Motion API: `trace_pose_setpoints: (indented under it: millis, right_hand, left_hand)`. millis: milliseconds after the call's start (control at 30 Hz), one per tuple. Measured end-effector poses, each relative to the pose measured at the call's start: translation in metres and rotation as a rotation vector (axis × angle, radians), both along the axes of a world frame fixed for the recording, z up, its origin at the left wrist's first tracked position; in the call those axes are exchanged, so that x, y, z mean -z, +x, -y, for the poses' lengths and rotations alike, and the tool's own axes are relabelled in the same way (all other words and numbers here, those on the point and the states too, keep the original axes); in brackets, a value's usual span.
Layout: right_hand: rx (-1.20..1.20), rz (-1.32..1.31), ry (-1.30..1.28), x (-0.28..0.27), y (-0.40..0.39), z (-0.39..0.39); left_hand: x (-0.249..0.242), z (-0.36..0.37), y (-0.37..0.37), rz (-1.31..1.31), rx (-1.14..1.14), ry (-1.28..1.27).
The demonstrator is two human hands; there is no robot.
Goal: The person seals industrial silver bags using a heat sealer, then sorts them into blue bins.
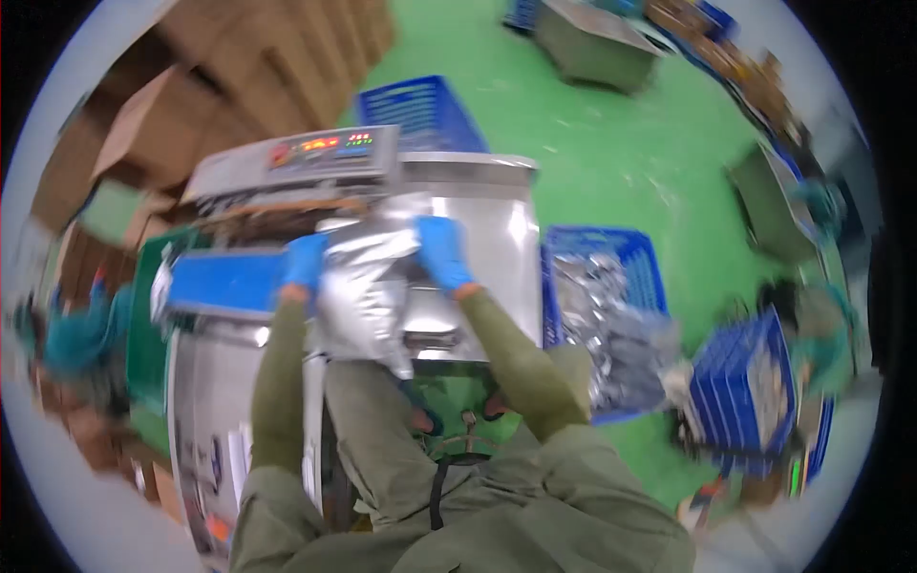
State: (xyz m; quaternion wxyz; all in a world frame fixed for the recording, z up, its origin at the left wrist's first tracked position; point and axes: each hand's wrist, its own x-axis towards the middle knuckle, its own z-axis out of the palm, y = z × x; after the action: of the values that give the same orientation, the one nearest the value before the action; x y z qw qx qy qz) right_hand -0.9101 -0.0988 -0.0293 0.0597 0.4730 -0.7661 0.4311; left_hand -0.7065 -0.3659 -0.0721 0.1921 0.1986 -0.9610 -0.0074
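A large silver foil bag (pixel 368 286) hangs between my two blue-gloved hands, its upper edge close to the front of a sealing machine (pixel 287 162) with lit red and green digits. My left hand (pixel 305 262) is closed on the bag's left upper side, beside a blue belt (pixel 224 282). At the right upper corner, my right hand (pixel 442 251) is closed on the foil, above a shiny steel table (pixel 501 215). Motion blurs the fingertips and the bag's top edge.
A blue basket (pixel 650 267) of silver bags stands right of the table. Another blue basket (pixel 420 105) is behind the machine. Cardboard boxes (pixel 248 67) are stacked at the back left, near a green bin (pixel 148 334). People in teal work at far left and right.
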Motion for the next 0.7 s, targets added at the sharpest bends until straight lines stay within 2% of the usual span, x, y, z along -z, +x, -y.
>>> trace_pose_setpoints:
  millis: [33, 67, 100, 167, 200, 233, 267, 300, 333, 367, 400, 433, 467, 533, 600, 667, 700]
  right_hand:
    - [-0.032, -0.047, -0.069, 0.003, 0.002, 0.009]
    - [-0.064, -0.097, -0.136, 0.001, 0.004, 0.015]
    - [-0.122, -0.124, -0.077, 0.001, -0.001, 0.012]
    - [-0.029, 0.807, -0.187, -0.042, -0.009, -0.073]
    - [0.153, 0.600, -0.136, -0.040, -0.023, -0.110]
    - [0.288, 0.585, -0.193, -0.018, -0.042, -0.157]
    - [0.452, 0.578, -0.100, 0.004, -0.064, -0.216]
    - [0.629, 0.581, -0.051, 0.011, -0.085, -0.277]
    - [0.827, 0.232, 0.081, 0.052, -0.107, -0.350]
    - [0.961, -0.129, 0.307, 0.110, -0.124, -0.421]
    - [1.006, 0.033, 0.676, 0.083, -0.124, -0.469]
    - [1.269, -0.024, 0.464, 0.104, -0.124, -0.504]
    - [1.283, -0.216, 0.568, 0.126, -0.127, -0.532]
    - [1.190, -0.358, 0.673, 0.157, -0.142, -0.565]
    - [0.986, -0.259, 0.673, 0.169, -0.165, -0.570]
    - [0.826, 0.154, 0.741, 0.150, -0.187, -0.555]
    - [0.736, 0.351, 0.767, 0.133, -0.196, -0.546]
  left_hand:
    - [0.002, 0.011, 0.017, -0.165, -0.062, 0.285]
    - [-0.017, 0.028, 0.034, 0.004, -0.202, 0.634]
    - [-0.022, 0.026, 0.045, -0.089, -0.219, 0.811]
    - [-0.053, 0.000, 0.066, -0.318, -0.264, 1.149]
    - [-0.066, -0.005, 0.084, -0.369, -0.305, 1.150]
    - [-0.078, -0.011, 0.104, -0.421, -0.345, 1.150]
    - [-0.084, -0.034, 0.123, -0.477, -0.405, 1.082]
    - [-0.078, -0.044, 0.156, -0.385, -0.387, 0.831]
    - [-0.092, -0.082, 0.174, -0.333, -0.425, 0.660]
    - [-0.102, -0.095, 0.196, -0.359, -0.536, 0.625]
    - [-0.097, -0.109, 0.211, -0.385, -0.650, 0.579]
    - [-0.087, -0.112, 0.233, -0.345, -0.681, 0.564]
    - [-0.078, -0.114, 0.249, -0.307, -0.706, 0.546]
    - [-0.065, -0.123, 0.254, -0.377, -0.692, 0.586]
    - [-0.071, -0.143, 0.244, -0.471, -0.664, 0.562]
    - [-0.087, -0.178, 0.210, -0.570, -0.621, 0.485]
    - [-0.087, -0.185, 0.203, -0.640, -0.544, 0.357]
